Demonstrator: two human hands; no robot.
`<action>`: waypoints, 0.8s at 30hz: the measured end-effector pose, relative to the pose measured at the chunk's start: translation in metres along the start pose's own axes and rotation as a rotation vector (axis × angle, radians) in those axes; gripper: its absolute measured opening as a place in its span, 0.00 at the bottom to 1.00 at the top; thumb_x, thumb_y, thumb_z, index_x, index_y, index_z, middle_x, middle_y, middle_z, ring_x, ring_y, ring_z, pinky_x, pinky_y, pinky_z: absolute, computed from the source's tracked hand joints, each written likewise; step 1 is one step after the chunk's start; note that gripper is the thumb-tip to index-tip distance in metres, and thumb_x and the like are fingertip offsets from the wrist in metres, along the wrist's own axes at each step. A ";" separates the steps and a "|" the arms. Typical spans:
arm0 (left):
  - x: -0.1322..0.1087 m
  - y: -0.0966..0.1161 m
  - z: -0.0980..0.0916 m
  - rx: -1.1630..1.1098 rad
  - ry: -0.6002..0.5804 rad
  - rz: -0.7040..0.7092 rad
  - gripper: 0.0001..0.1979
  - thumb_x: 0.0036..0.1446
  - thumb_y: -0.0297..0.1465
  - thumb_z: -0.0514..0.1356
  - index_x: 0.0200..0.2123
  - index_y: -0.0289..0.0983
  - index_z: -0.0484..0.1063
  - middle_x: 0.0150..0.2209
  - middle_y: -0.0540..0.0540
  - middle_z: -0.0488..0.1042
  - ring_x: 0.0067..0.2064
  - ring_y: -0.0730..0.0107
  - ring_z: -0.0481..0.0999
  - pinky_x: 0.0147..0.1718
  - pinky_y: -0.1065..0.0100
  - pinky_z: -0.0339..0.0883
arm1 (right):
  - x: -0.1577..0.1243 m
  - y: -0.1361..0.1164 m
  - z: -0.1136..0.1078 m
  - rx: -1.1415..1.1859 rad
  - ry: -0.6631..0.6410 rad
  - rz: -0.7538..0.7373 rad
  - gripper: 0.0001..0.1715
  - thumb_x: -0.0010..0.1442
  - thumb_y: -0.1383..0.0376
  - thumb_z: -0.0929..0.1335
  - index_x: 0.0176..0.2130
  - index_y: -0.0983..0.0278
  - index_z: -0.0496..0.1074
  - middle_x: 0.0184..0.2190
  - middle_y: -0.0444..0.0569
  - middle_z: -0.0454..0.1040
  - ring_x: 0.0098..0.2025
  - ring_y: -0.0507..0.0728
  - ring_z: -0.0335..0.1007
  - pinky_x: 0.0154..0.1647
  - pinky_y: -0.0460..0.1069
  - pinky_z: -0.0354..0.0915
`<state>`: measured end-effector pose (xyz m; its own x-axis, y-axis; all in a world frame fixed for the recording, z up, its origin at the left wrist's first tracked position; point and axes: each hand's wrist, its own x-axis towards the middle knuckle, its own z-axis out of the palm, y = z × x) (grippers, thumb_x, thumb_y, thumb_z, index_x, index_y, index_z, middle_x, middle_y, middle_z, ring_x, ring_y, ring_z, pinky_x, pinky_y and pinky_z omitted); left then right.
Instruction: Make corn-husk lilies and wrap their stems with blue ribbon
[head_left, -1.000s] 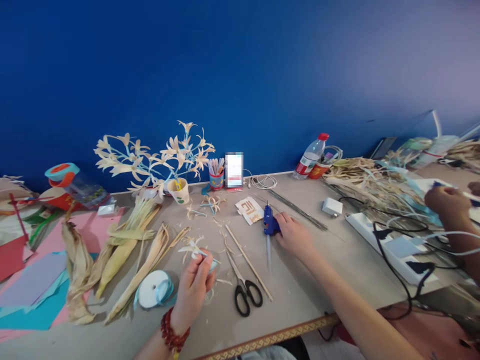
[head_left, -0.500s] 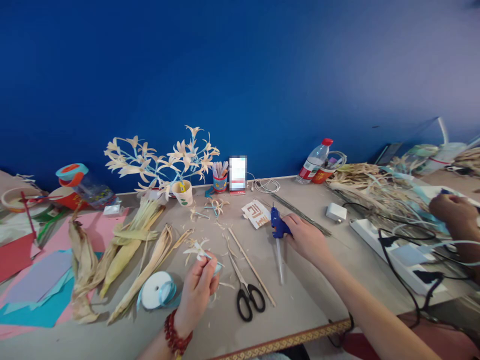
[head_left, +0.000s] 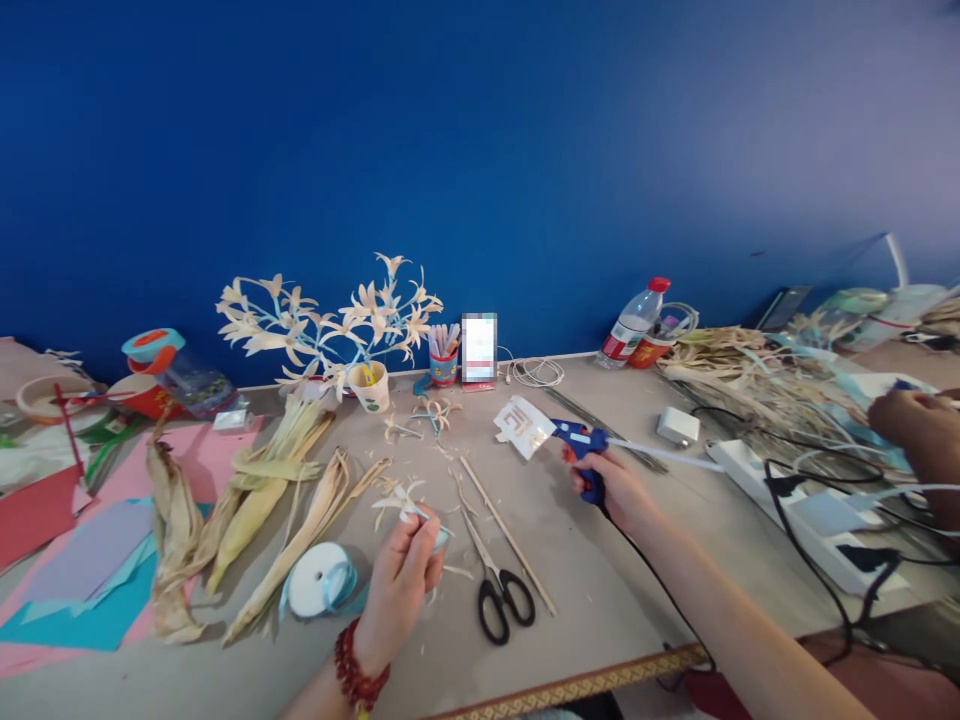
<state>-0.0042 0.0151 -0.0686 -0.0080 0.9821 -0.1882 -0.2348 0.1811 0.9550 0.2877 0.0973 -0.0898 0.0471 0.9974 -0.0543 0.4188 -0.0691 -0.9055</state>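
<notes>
My left hand (head_left: 401, 580) is closed around a small pale husk flower (head_left: 397, 497) on a light blue stem, held just above the table. My right hand (head_left: 611, 488) grips a blue glue gun (head_left: 581, 445) by its handle, lifted off the table with its nozzle pointing left and a white glue stick out the back. A patterned card (head_left: 523, 426) hangs stuck to the nozzle. A black cord runs from the gun along my forearm.
Black scissors (head_left: 501, 592), a wooden stick (head_left: 508, 533) and a ribbon spool (head_left: 316, 582) lie by my left hand. Dried corn husks (head_left: 255, 500), coloured paper (head_left: 82, 560), a cup with a husk flower branch (head_left: 373, 385). Another person's hand (head_left: 919, 425) works at the right over a power strip (head_left: 795, 505).
My right hand has lifted the glue gun from where it lay on the table and turned its nozzle left; the card came up with it. The left hand stayed.
</notes>
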 end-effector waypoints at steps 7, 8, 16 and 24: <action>0.001 -0.002 -0.001 0.005 -0.042 0.013 0.20 0.56 0.47 0.58 0.24 0.38 0.59 0.19 0.59 0.49 0.18 0.81 0.48 0.16 0.75 0.44 | -0.007 0.003 -0.002 -0.181 0.182 -0.020 0.18 0.51 0.57 0.65 0.41 0.63 0.67 0.30 0.49 0.71 0.25 0.56 0.65 0.25 0.49 0.58; 0.001 -0.002 -0.001 0.010 -0.047 0.015 0.19 0.56 0.46 0.58 0.25 0.38 0.59 0.19 0.59 0.49 0.18 0.81 0.48 0.16 0.75 0.44 | -0.008 0.003 -0.003 -0.283 0.226 -0.061 0.18 0.52 0.58 0.65 0.42 0.62 0.66 0.36 0.51 0.72 0.28 0.57 0.67 0.27 0.49 0.58; 0.001 -0.005 -0.002 0.007 -0.071 0.026 0.18 0.58 0.45 0.57 0.26 0.38 0.60 0.20 0.59 0.48 0.17 0.82 0.47 0.16 0.75 0.43 | -0.019 -0.001 -0.004 -1.086 0.246 -0.325 0.13 0.58 0.67 0.64 0.44 0.63 0.65 0.45 0.54 0.71 0.38 0.61 0.71 0.34 0.50 0.61; 0.000 -0.004 0.000 0.009 -0.048 0.031 0.20 0.57 0.47 0.58 0.25 0.38 0.58 0.19 0.59 0.48 0.17 0.82 0.48 0.16 0.75 0.43 | -0.016 0.003 -0.010 -0.912 0.247 -0.292 0.11 0.58 0.67 0.63 0.43 0.63 0.66 0.47 0.56 0.70 0.41 0.63 0.70 0.37 0.52 0.62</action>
<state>-0.0032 0.0148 -0.0727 0.0320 0.9886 -0.1471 -0.2268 0.1505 0.9623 0.2969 0.0812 -0.0876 -0.0251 0.9526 0.3033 0.9775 0.0870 -0.1924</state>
